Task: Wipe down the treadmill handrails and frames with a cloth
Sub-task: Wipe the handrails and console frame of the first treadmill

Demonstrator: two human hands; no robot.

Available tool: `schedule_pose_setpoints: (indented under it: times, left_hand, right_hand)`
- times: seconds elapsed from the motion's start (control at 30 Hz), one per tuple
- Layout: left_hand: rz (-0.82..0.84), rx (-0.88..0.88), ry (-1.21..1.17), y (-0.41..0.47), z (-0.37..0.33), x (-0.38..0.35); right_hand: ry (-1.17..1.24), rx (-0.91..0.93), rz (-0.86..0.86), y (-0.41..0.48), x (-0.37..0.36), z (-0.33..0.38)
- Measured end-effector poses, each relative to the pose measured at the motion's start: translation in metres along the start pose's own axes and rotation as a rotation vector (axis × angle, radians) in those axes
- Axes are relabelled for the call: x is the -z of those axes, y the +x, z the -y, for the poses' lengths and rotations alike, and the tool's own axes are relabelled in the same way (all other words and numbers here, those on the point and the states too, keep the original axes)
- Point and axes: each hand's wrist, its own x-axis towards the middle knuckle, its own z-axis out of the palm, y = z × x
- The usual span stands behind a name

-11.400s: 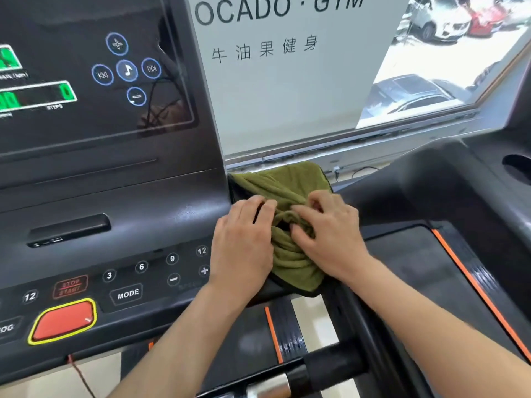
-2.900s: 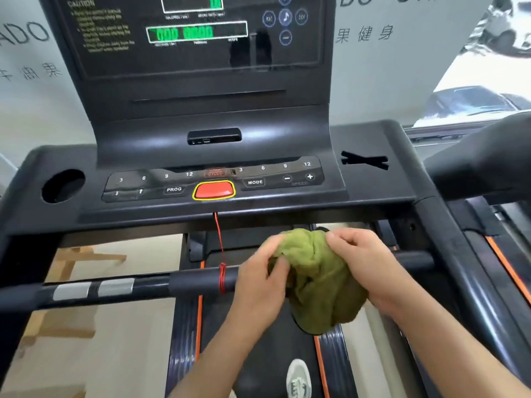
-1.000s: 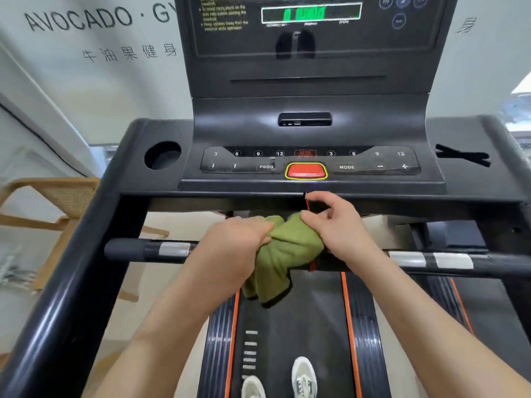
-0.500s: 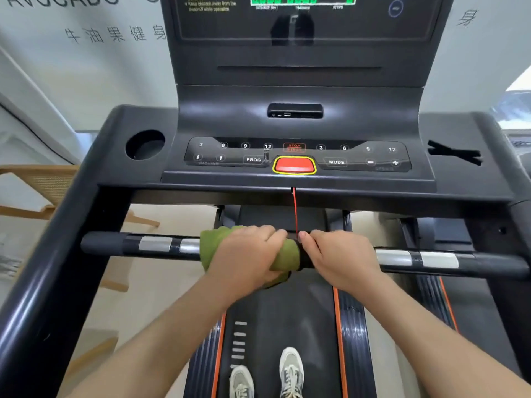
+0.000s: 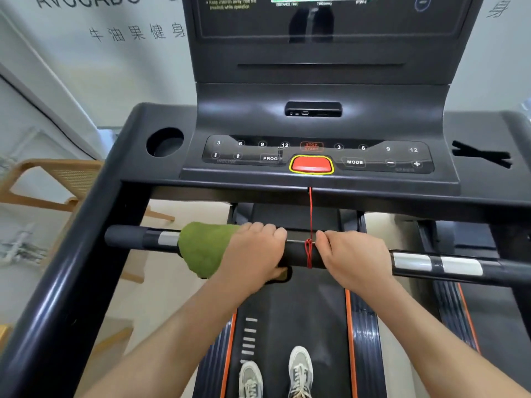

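Cloth (image 5: 205,248) farther left, nearer handrail (image 5: 296,255) end

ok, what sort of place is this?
Probably a gym. The wall sign includes 健身 (fitness). The person stands on a treadmill, left hand gripping a cloth on its handrail, right hand holding the handrail. A second treadmill sits to the right.

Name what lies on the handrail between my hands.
Head view: bare black handrail and a red cord looped round it, beside the right hand. The left hand grips the green cloth.
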Motion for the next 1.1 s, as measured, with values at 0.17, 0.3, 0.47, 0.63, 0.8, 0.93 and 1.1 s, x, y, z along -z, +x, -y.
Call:
schedule_pose_setpoints:
  times: [0.17,0.3,0.47,0.63,0.8,0.93,1.1]
  left_hand:
    - [-0.188,-0.109,-0.14,-0.009,0.003,-0.017]
    - [-0.241,0.11,-0.13,-0.049,0.078,-0.032]
    - [-0.077,0.313,-0.109,-0.081,0.143,-0.028]
    - [-0.077,0.02,-0.249,-0.028,0.038,-0.013]
    - [-0.167,-0.213,-0.52,-0.011,0.008,-0.007]
    - [-0.037,-0.024,-0.446,-0.059,0.075,-0.019]
    - [-0.085,0.38,-0.301,-0.109,0.142,-0.029]
  right_hand:
    - [-0.015,0.0,0.048,0.004,-0.001,-0.001]
    - [0.069,-0.054,0.085,0.003,0.002,-0.001]
    - [0.201,0.07,-0.22,0.013,0.006,0.035]
    - [0.7,0.104,-0.138,0.035,0.015,0.09]
    - [0.818,-0.054,0.286,0.055,0.011,0.065]
    - [0.563,0.076,0.596,0.047,0.024,0.067]
    - [0.191,0.358,0.419,0.056,0.012,0.131]
